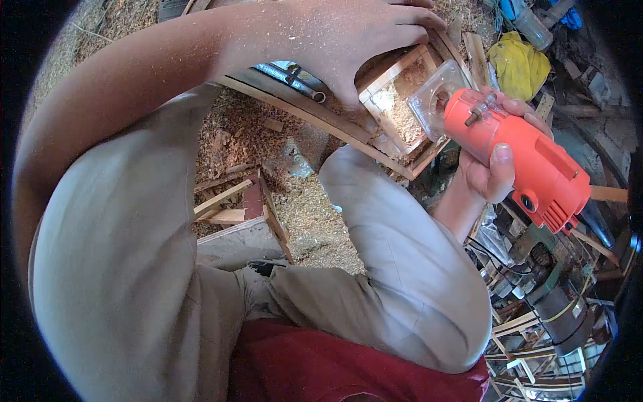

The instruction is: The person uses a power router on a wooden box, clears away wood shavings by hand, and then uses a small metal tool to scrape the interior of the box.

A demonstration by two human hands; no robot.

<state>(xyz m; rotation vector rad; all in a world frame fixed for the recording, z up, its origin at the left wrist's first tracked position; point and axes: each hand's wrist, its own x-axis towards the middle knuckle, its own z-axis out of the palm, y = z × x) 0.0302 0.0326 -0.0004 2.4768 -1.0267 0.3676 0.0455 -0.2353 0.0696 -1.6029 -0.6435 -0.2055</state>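
Observation:
My right hand [494,171] is wrapped around an orange trim router [536,164], which is tilted over to the right. The router's clear base plate [420,106] sits at the edge of a small wooden frame [376,88] with sawdust inside. Bent over the far side of that frame, my left hand [338,43] grips it with thumb and fingers apart; some fingertips are cut off by the top edge. Sawdust coats the hand and forearm. Beneath lies a longer wooden bench or board edge [301,115].
A wooden box with slats [238,238] stands on the shaving-covered ground between my legs. To the right are a yellow cloth [519,63], scrap wood, cables and a dark cylindrical motor-like thing [562,318]. A metal tube [291,79] lies below my left wrist.

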